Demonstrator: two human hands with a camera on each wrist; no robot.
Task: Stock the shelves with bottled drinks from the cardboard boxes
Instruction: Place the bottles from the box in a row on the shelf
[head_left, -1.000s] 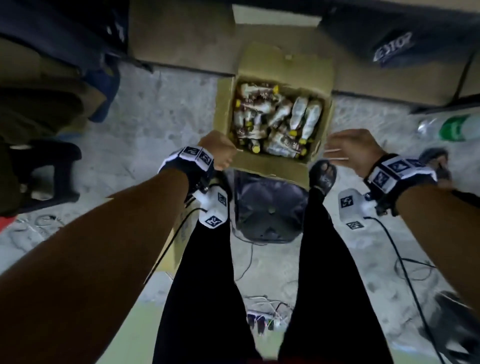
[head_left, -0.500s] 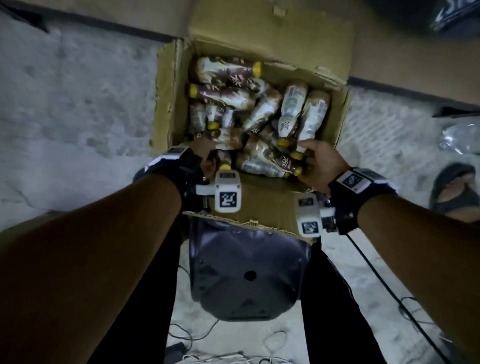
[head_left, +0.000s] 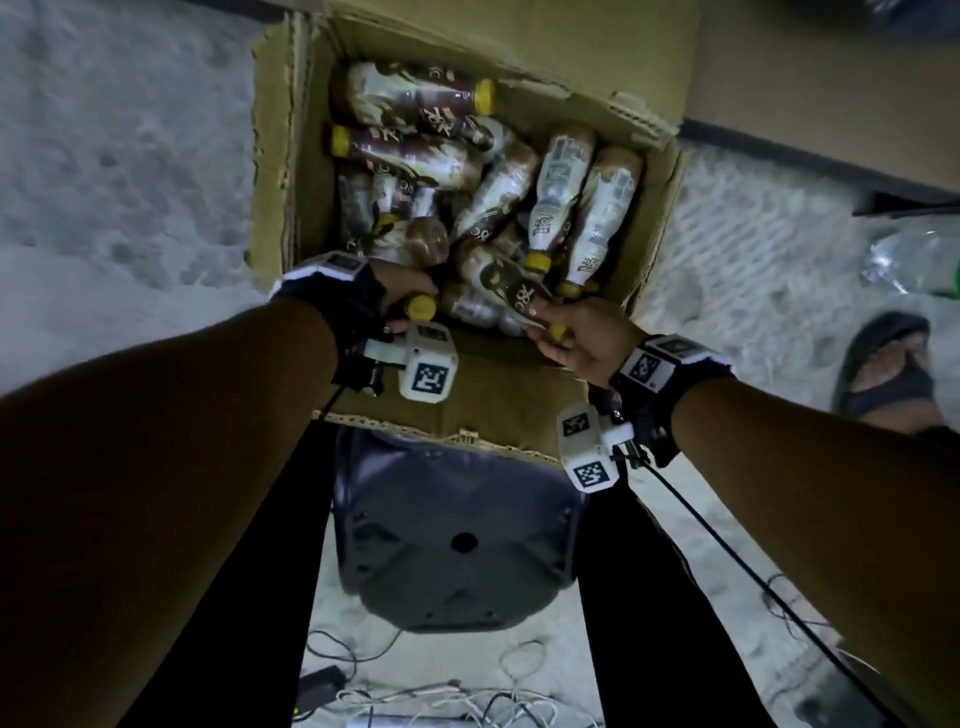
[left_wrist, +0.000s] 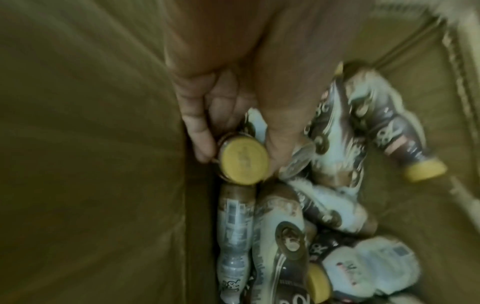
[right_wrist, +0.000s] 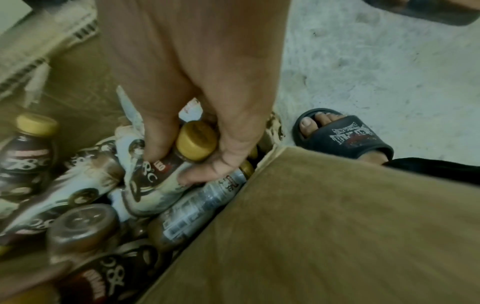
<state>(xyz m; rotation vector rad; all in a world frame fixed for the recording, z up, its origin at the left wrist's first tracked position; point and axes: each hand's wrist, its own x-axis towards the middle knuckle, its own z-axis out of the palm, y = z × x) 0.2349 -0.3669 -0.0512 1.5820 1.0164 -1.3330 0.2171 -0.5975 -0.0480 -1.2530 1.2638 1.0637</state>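
An open cardboard box (head_left: 270, 156) on the floor holds several brown-and-white drink bottles with yellow caps, lying jumbled. My left hand (head_left: 410, 291) (left_wrist: 233, 139) is inside the box at its near left corner, fingers and thumb gripping the neck of a bottle (left_wrist: 242, 160) whose yellow cap (head_left: 422, 308) points back at me. My right hand (head_left: 566, 332) (right_wrist: 197, 148) is at the near right side, curled round the neck of another bottle (head_left: 511, 291) (right_wrist: 155, 185) just below its cap (right_wrist: 196, 140), with its body lying on the pile.
A dark plastic stool (head_left: 457, 540) stands between my legs, against the box's near flap (head_left: 498, 400). A sandalled foot (head_left: 888, 364) (right_wrist: 342, 135) is on the concrete floor right of the box. Cables (head_left: 415, 696) trail behind the stool. A clear plastic bottle (head_left: 914, 260) lies far right.
I have leaned down over the box. Both hands went from above its near edge into it, and each has taken hold of a bottle by the neck.
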